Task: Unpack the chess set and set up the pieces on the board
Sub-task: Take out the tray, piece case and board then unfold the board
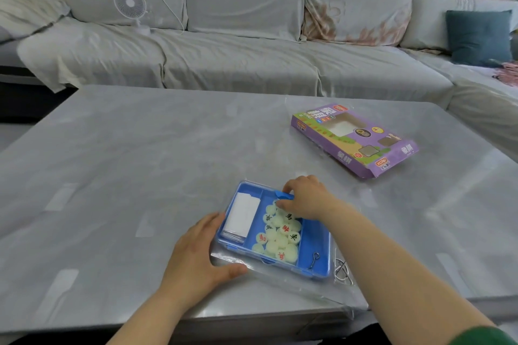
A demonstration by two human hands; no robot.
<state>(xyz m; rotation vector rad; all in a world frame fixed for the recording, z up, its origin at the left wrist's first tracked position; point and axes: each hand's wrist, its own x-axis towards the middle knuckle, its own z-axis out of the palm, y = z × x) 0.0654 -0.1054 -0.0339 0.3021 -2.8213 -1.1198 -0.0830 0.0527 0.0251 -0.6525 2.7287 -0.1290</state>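
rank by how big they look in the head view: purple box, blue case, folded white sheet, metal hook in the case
1. purple box and blue case: about alike. The case is nearer the camera, so I won't rank them.
2. folded white sheet
3. metal hook, clearly smallest

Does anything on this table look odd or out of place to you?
Yes: a small metal hook lies in the right compartment of the blue case, and bent wire loops sit just beside it. Neither looks like a chess piece.
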